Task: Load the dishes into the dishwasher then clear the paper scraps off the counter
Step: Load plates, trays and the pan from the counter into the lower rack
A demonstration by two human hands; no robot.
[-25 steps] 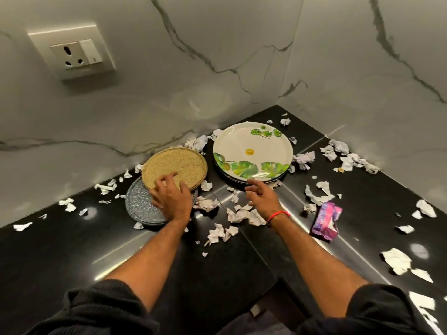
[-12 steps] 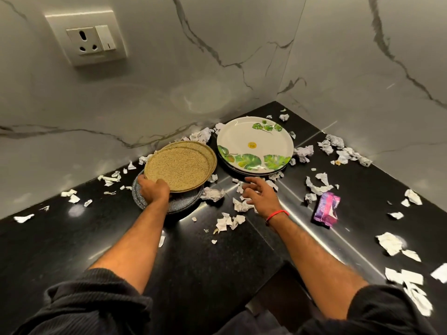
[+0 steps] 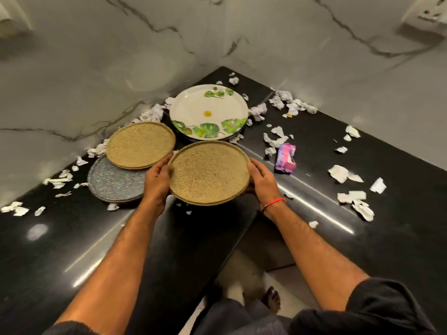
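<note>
A speckled tan plate (image 3: 209, 172) is lifted above the black counter (image 3: 399, 180), held by both hands. My left hand (image 3: 157, 182) grips its left rim and my right hand (image 3: 262, 182) grips its right rim. A second tan plate (image 3: 140, 145) lies on a grey speckled plate (image 3: 111, 182) to the left. A white plate with green leaves (image 3: 208, 110) sits on top of a dark plate in the corner. White paper scraps (image 3: 290, 103) are strewn along the walls and over the counter's right side (image 3: 348, 175).
A pink and purple wrapper (image 3: 286, 157) lies right of the held plate. Marble walls meet in a corner behind the plates, with a wall socket (image 3: 425, 18) at the top right. The counter's inner edge and floor (image 3: 244, 281) show below my arms.
The top tan plate has come off the stack and moved right, lifted between both hands. My right hand left the paper scraps and took the plate's right rim.
</note>
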